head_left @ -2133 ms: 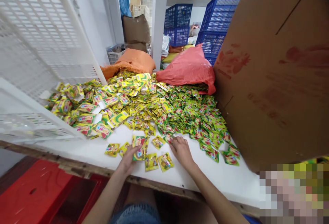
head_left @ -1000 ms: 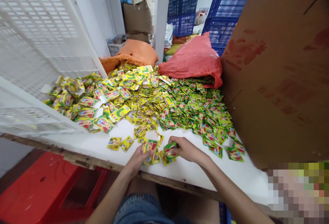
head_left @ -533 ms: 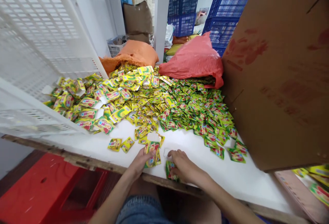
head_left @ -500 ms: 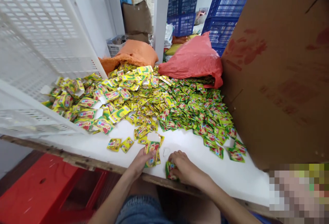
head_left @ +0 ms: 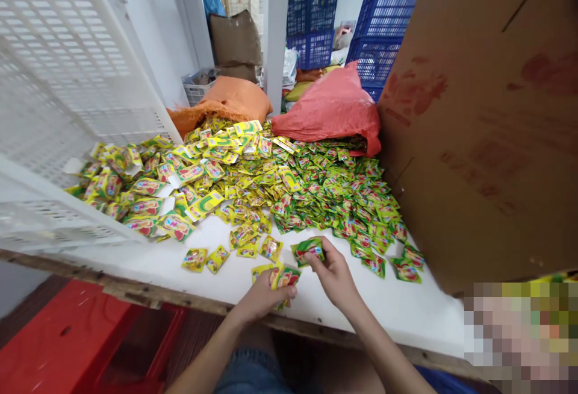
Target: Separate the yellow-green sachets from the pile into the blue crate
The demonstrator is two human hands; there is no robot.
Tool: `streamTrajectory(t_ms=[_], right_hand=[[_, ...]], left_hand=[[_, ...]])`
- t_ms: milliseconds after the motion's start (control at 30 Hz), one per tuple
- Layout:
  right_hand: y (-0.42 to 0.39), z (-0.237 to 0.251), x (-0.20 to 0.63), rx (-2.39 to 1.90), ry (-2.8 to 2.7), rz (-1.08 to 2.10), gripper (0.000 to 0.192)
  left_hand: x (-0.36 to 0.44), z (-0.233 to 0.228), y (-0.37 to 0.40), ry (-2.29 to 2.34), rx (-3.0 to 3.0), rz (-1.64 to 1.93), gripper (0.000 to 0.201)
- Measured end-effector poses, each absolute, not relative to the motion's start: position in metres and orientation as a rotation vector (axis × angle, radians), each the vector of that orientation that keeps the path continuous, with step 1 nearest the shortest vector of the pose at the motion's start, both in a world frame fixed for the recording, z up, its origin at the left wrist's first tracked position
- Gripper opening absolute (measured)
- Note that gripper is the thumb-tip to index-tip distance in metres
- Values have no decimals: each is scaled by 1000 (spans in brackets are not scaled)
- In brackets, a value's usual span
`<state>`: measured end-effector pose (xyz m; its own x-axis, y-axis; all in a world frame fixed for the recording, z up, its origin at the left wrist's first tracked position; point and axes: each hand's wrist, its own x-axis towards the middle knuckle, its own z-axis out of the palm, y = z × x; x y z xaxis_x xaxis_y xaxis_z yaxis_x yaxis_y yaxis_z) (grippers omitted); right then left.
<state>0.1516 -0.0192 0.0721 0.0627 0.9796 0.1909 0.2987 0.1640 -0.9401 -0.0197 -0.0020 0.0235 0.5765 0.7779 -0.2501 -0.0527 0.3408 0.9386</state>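
White table [head_left: 406, 309], small glossy green-yellow sachet [head_left: 309, 249] between fingers [head_left: 316, 256]

A pixelated patch [head_left: 524, 337] hides the lower right corner, the cardboard box [head_left: 487, 129] and white crate [head_left: 58, 99] run off the frame's edges, the print on the sachets [head_left: 289, 189] is too small to read, and the left hand [head_left: 262, 299] covers part of its small stack of sachets [head_left: 280, 278].

One head-worn view looks forward and down, close over the bench's [head_left: 189, 270] near edge, facing the sachet pile [head_left: 271, 183] and blue crates [head_left: 311, 26] beyond the bench.
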Motion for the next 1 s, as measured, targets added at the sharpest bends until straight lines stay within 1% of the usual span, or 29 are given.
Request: streamTrajectory(t_ms=[200,333,433,533,567,667,733,867,933,1000], right_hand=[[-16,63,151,-1497,-1785,642,6],[-21,71,151,-1591,-1949,619,11],[-24,80,146,-1542,-2032,631,14],[-25,82,145,-1476,-1885,701,24],[-25,80,146,-1473,-1812,703,24],[-26,73,152,-1501,-1742,628,12],[-30,68,155,-1540,-1801,546,9],[-42,61,158,-1654,-1869,429,13],[-46,60,158,-1653,-1874,472,14],[-48,57,158,-1597,-1805,593,12]], left_hand=[[-15,13,-9,850,1132,611,31],[-11,12,-11,880,1197,608,28],[-10,15,-9,865,1226,584,27],[-11,18,-6,813,1263,603,27],[-10,17,-5,810,1272,620,27],[-3,14,-2,821,1286,659,29],[5,11,-1,803,1274,675,29],[15,11,0,675,1229,756,38],[15,13,-1,637,1215,800,45],[12,15,-3,643,1192,825,51]])
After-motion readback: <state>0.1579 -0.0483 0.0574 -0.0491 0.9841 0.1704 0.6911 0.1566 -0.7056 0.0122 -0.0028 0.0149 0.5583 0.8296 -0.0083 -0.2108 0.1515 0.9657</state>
